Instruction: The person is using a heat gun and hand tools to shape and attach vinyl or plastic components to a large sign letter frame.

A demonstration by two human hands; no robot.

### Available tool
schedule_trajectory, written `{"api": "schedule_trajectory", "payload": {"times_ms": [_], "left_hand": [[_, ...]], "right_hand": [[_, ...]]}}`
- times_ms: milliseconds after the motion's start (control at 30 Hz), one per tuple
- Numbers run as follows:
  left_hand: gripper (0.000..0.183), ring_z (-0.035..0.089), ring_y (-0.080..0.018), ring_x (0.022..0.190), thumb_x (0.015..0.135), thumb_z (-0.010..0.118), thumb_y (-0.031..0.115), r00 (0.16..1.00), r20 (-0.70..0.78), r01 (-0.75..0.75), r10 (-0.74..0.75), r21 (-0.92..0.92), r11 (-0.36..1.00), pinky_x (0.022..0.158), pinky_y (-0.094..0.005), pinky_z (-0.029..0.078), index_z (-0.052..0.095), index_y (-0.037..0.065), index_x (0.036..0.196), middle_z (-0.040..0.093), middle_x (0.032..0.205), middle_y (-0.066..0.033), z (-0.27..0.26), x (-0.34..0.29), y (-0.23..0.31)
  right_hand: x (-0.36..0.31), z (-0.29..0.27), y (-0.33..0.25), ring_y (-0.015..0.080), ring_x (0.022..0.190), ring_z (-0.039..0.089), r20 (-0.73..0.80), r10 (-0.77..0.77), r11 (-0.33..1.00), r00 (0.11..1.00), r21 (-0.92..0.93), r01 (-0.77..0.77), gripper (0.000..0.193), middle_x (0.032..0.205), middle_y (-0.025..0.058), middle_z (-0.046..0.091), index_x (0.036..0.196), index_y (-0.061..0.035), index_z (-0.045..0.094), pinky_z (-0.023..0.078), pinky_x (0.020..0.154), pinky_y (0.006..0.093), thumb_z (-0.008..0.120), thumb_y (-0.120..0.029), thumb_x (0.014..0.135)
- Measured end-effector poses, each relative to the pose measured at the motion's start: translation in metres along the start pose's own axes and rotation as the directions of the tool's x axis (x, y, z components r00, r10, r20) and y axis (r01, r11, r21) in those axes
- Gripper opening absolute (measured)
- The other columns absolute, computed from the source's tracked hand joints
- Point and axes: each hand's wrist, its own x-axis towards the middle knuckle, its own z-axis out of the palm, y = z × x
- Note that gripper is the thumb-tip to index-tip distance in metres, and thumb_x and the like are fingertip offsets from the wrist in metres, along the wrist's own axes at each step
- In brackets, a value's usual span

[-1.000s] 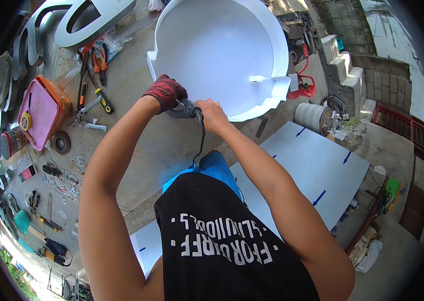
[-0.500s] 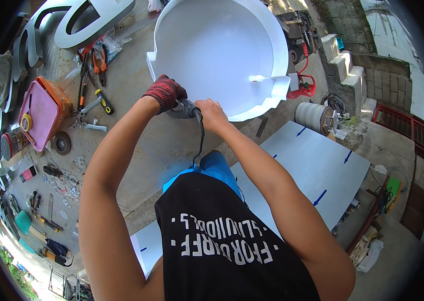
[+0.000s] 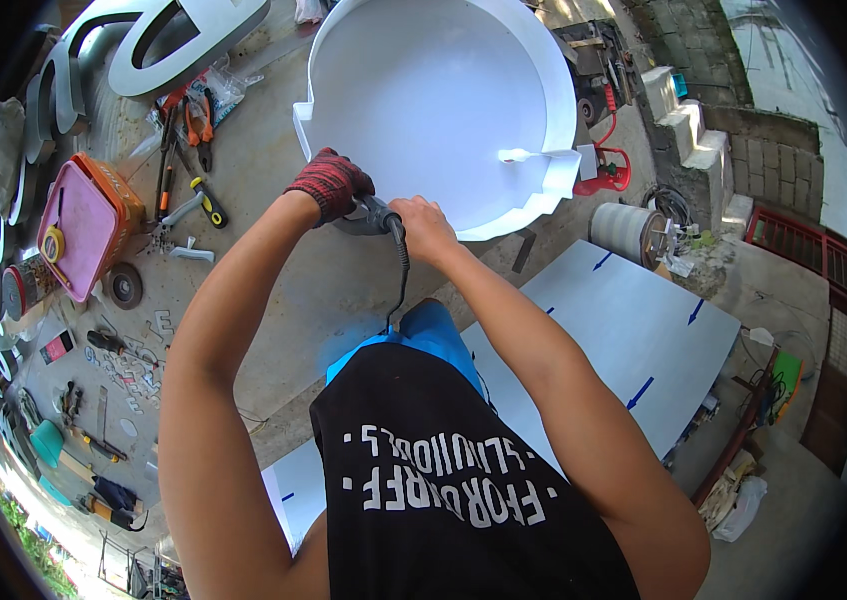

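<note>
A large white round shell with an upright rim (image 3: pixel 433 100) lies in front of me. My left hand (image 3: pixel 333 187), in a red and black knitted glove, is closed around a dark grey corded power tool (image 3: pixel 380 215) at the shell's near rim. Its black cord hangs down toward my body; the working end and exact kind are hidden. My bare right hand (image 3: pixel 423 228) is right beside the tool, its bent fingers gripping over the near wall of the shell. The thumb is out of sight.
To the left are orange-handled pliers (image 3: pixel 199 128), a hammer (image 3: pixel 195 206) and a pink-lidded orange container (image 3: pixel 78 230). Large metal letters (image 3: pixel 158 60) stand at upper left. A white sheet with blue arrows (image 3: pixel 613 330) and a spool (image 3: pixel 628 234) are to the right.
</note>
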Motion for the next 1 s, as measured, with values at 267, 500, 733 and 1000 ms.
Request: {"api": "schedule_trajectory", "payload": {"times_ms": [267, 500, 733, 1000], "left_hand": [[0.042, 0.069, -0.0256, 0.103, 0.074, 0.08, 0.017, 1.0, 0.017, -0.004, 0.004, 0.005, 1.0, 0.104, -0.0373, 0.044, 0.078, 0.022, 0.115, 0.078, 0.107, -0.0021, -0.001, -0.001, 0.0], [0.042, 0.069, -0.0258, 0.104, 0.074, 0.08, 0.016, 1.0, 0.025, -0.005, 0.005, 0.014, 1.0, 0.104, -0.0372, 0.045, 0.078, 0.023, 0.115, 0.078, 0.108, -0.0025, 0.002, -0.002, -0.002], [0.043, 0.068, -0.0274, 0.104, 0.073, 0.081, 0.014, 1.0, 0.006, -0.008, 0.008, 0.028, 1.0, 0.103, -0.0383, 0.045, 0.078, 0.023, 0.115, 0.077, 0.106, -0.0043, -0.001, 0.002, 0.0], [0.036, 0.069, -0.0271, 0.103, 0.077, 0.076, 0.017, 1.0, 0.03, -0.001, -0.001, 0.047, 0.999, 0.103, -0.0386, 0.044, 0.078, 0.025, 0.113, 0.077, 0.105, -0.0045, -0.002, -0.002, 0.001]], "right_hand": [[-0.001, -0.001, -0.003, 0.0277, 0.118, 0.062, 0.011, 0.014, 1.0, 1.0, 0.005, -0.014, 0.033, 0.114, 0.0088, 0.072, 0.121, -0.0125, 0.07, 0.045, 0.103, 0.0441, 0.071, -0.012, 0.088], [-0.002, -0.008, -0.008, 0.0288, 0.118, 0.063, 0.058, 0.012, 1.0, 0.998, 0.011, -0.012, 0.032, 0.114, 0.0093, 0.073, 0.12, -0.0122, 0.07, 0.045, 0.103, 0.0455, 0.07, -0.013, 0.088], [0.001, -0.002, 0.002, 0.0306, 0.116, 0.063, 0.019, -0.012, 1.0, 1.0, 0.018, 0.012, 0.031, 0.11, 0.0119, 0.073, 0.118, -0.0117, 0.071, 0.046, 0.101, 0.0457, 0.07, -0.013, 0.087], [-0.004, -0.003, -0.008, 0.0313, 0.112, 0.064, -0.01, 0.021, 0.999, 1.0, 0.027, -0.021, 0.031, 0.106, 0.012, 0.073, 0.117, -0.0119, 0.071, 0.046, 0.099, 0.0459, 0.07, -0.012, 0.086]]}}
